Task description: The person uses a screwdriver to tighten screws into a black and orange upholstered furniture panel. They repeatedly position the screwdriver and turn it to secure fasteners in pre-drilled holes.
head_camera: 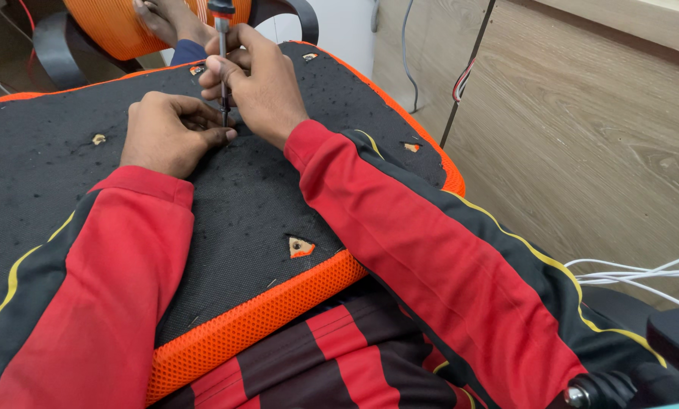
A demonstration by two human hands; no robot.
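Nearby, right hand (pixel 260 83) grips screwdriver (pixel 222 45); left hand (pixel 169 132) curled at tip on cushion (pixel 51 167); another's foot (pixel 169 19) behind.

A single head-worn view looks steeply down and forward from close above the person's lap, onto the black underside of a seat cushion (pixel 264 204) with orange mesh edging. Both red sleeves enter from the bottom edge; a wood-panel wall (pixel 582 129) fills the right side.

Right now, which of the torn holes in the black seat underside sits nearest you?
The triangular hole by the orange mesh edge, between your sleeves. The other holes lie farther up, near the far and side edges.
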